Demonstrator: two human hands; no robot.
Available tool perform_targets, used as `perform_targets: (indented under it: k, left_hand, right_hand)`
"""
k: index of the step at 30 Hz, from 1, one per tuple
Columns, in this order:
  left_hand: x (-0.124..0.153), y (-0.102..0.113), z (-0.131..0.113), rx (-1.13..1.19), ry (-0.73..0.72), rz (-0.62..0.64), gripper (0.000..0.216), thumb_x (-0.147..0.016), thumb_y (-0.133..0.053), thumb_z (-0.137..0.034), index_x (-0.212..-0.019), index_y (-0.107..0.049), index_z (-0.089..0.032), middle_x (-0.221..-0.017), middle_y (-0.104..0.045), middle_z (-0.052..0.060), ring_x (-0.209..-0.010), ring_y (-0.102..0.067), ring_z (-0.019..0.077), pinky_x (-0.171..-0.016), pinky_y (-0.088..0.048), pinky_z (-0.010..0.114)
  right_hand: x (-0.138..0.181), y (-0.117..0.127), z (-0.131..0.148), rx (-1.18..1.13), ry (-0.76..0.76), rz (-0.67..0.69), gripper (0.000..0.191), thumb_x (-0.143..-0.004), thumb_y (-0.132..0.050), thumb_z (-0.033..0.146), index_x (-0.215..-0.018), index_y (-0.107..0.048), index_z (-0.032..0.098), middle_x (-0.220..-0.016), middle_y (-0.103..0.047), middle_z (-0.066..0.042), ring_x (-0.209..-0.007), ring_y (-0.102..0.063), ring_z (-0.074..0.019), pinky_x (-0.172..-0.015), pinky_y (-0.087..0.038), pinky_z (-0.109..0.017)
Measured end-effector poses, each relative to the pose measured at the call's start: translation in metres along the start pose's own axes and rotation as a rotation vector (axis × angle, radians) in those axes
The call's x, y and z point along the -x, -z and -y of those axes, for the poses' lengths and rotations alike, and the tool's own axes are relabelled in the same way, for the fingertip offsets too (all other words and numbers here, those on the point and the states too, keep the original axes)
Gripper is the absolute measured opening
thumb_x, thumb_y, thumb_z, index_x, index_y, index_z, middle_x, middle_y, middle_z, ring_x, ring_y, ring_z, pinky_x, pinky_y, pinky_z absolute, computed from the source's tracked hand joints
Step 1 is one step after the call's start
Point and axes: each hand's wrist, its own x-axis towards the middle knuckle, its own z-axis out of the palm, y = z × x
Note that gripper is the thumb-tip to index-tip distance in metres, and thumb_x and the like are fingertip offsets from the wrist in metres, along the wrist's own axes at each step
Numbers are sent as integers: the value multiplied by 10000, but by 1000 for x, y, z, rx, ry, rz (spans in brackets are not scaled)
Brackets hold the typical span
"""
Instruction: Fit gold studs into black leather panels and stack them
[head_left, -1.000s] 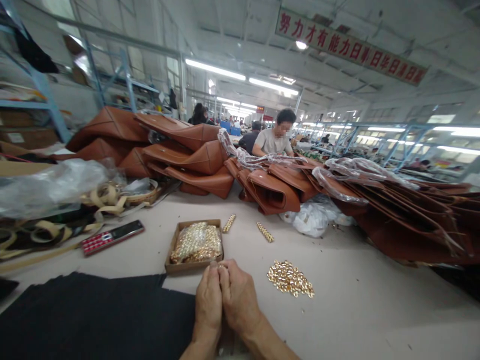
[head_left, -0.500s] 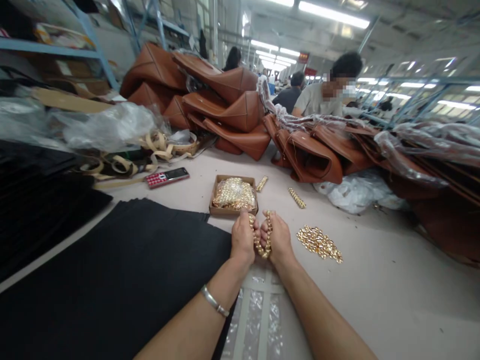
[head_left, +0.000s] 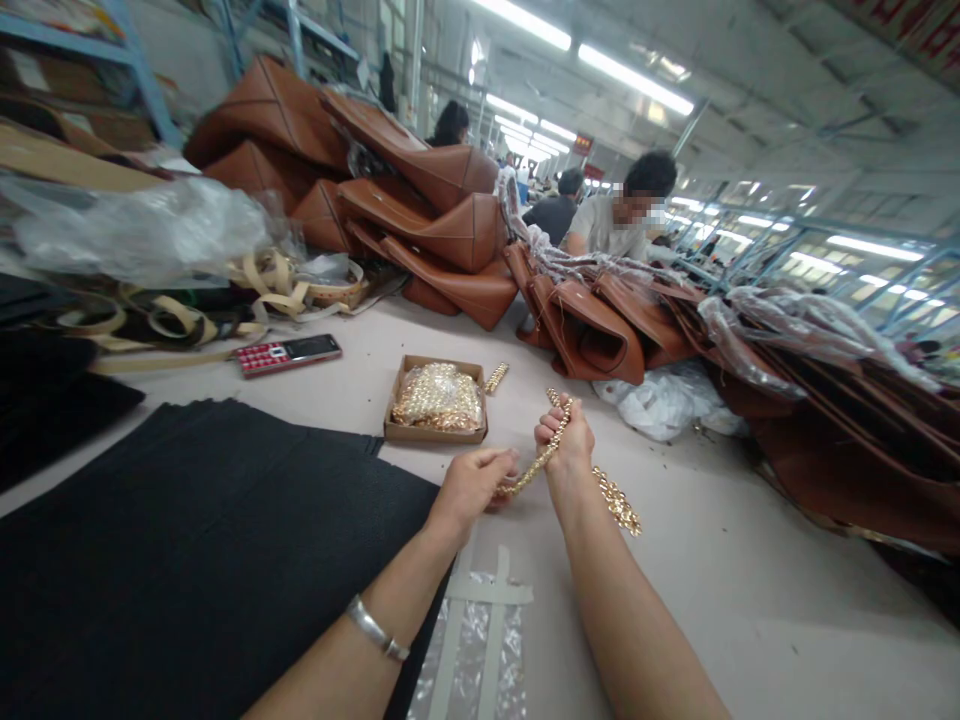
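Observation:
My right hand (head_left: 566, 447) is closed round a gold chain (head_left: 541, 456) and lifted above the table. My left hand (head_left: 474, 482) pinches the lower end of that same chain, so it runs taut and slanted between both hands. Behind my right wrist lies a loose pile of gold chain links (head_left: 619, 503). A small cardboard box (head_left: 435, 432) holding a bag of gold chains sits just beyond my hands. One short chain piece (head_left: 496, 377) rests on the table past the box.
Black fabric sheets (head_left: 187, 540) cover the table at left. A red phone (head_left: 289, 353) lies beyond them. Brown leather bags (head_left: 442, 220) are heaped at the back and right, with plastic wrap (head_left: 667, 405). A taped clear bag (head_left: 472, 640) lies near my arms. People sit farther back.
My hands, which were pressed together round a bunched chain, have drawn apart and stretched it out. My right hand rose. The camera has shifted a little to the right.

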Motion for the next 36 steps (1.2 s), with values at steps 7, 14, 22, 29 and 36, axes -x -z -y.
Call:
perform_targets:
  k: [7, 14, 22, 29, 36]
  left_hand:
    - [9, -4, -2, -259, -203, 56, 332, -851, -582, -524, -861, -617, -194, -646, -629, -29, -601, -605, 152, -575, -418, 242]
    - [10, 1, -9, -415, -294, -108, 257, -918, -482, -378, -700, -474, -242, -556, -461, -55, -522, -457, 149, -569, -284, 273]
    - [9, -2, -7, -253, -214, -22, 243, -880, -513, -397, -716, -539, -219, -563, -462, -42, -536, -400, 134, -543, -267, 262]
    - [5, -2, -6, 119, 51, 146, 445, -841, -456, -595, -912, -558, -168, -652, -461, -51, -401, -274, 51, -378, -167, 191]
    - [7, -2, -9, 230, 52, 251, 419, -831, -555, -551, -943, -579, -148, -703, -485, -39, -443, -332, 34, -390, -214, 163]
  right_hand:
    - [11, -29, -13, -17, -6, 75, 279, -927, -488, 508, -874, -466, 236, -505, -301, 130, -344, -251, -52, -340, -187, -143]
    - [18, -38, -31, 134, 15, 156, 323, -872, -530, 556, -958, -484, 248, -528, -341, 122, -354, -265, -56, -340, -195, -148]
    - [-24, -19, -28, 570, 182, 98, 456, -869, -409, 657, -952, -512, 221, -535, -344, 114, -372, -302, -84, -389, -238, -192]
    - [-51, 3, -29, 1104, 368, 105, 111, -739, -698, 293, -747, -682, 183, -833, -681, -101, -981, -602, -260, -850, -421, -329]
    - [-8, 15, 0, 1179, 374, 334, 348, -836, -611, 407, -1059, -730, 168, -1013, -724, -95, -926, -639, -234, -856, -482, -380]
